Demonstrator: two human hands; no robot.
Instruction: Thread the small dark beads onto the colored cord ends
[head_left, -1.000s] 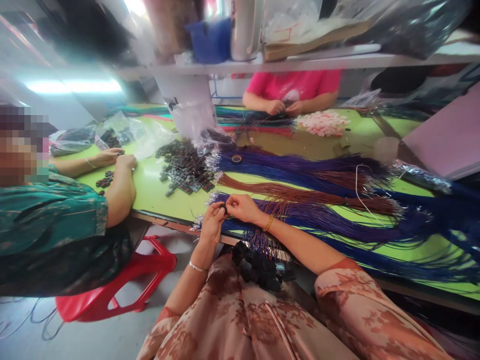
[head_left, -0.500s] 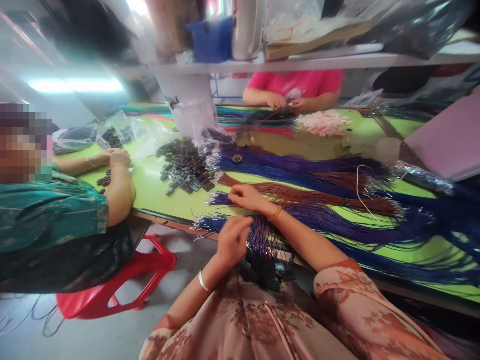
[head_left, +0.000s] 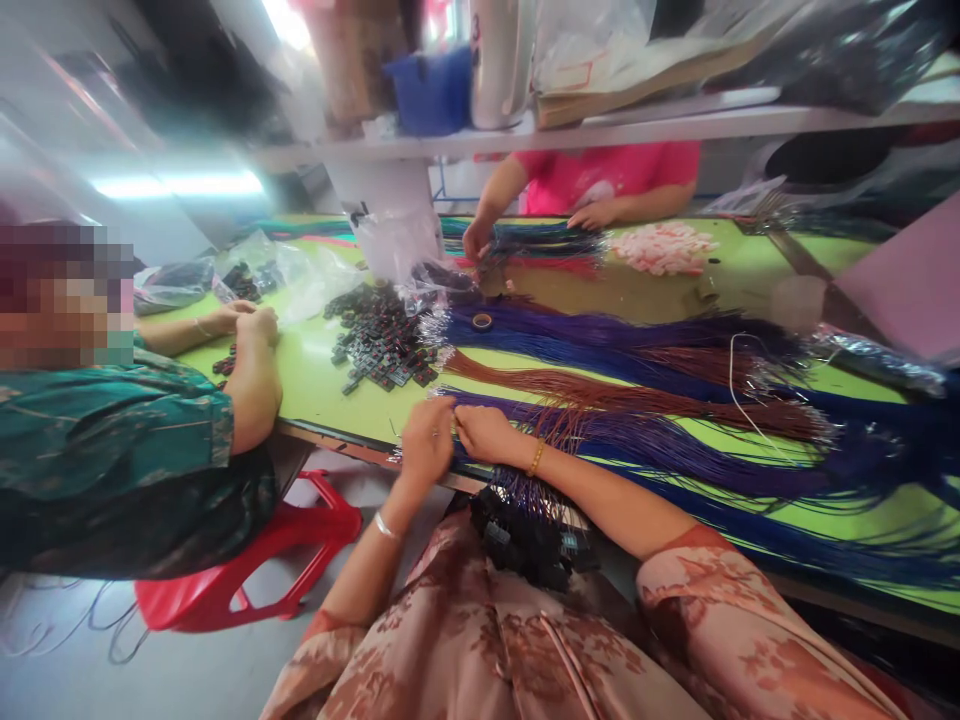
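My left hand (head_left: pixel 427 440) is closed, fingers bent inward, over the metal-tipped wire ends at the table's near edge. Almost touching it, my right hand (head_left: pixel 489 436) is pinched with its fingertips towards the left. Whatever sits between the fingers of either hand is too small or hidden to make out. Under and beside them lie a purple wire bundle (head_left: pixel 645 440) and a brown wire bundle (head_left: pixel 585 388). A cluster of black connectors (head_left: pixel 517 540) with wires attached hangs at my lap. A heap of black connectors (head_left: pixel 386 340) lies beyond my left hand.
A co-worker in a green top (head_left: pixel 112 420) sits at the left by a red stool (head_left: pixel 247 560). Across the table, a person in a pink shirt (head_left: pixel 615 175) works near pale pink pieces (head_left: pixel 660 248). A tape roll (head_left: pixel 481 322) rests on blue wires. A shelf (head_left: pixel 637 130) spans above.
My left hand has moved up and left from above my lap to the wire ends. My right hand has come down beside it. The person opposite has spread their hands apart.
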